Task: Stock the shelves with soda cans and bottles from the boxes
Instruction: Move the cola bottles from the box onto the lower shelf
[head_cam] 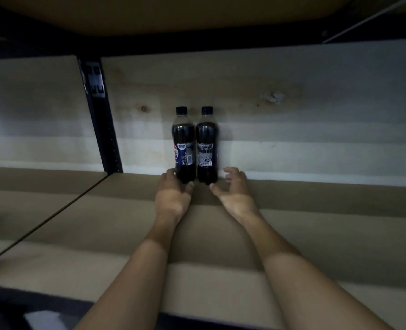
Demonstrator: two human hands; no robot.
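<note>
Two dark cola bottles with black caps stand upright side by side at the back of a brown shelf board (pixel 316 234), against the pale back wall. My left hand (pixel 172 195) curls around the base of the left bottle (pixel 184 148), thumb at its front and fingers on its left side. The right bottle (pixel 206 148) stands just beside it. My right hand (pixel 235 190) hovers by that bottle's base with its fingers spread and relaxed, a small gap between them and the bottle.
A black metal upright (pixel 102 120) rises at the back left of the bottles. Another shelf board (pixel 197 13) hangs overhead. A seam (pixel 54 213) splits the shelf board on the left. The shelf's front edge (pixel 125 308) is near me.
</note>
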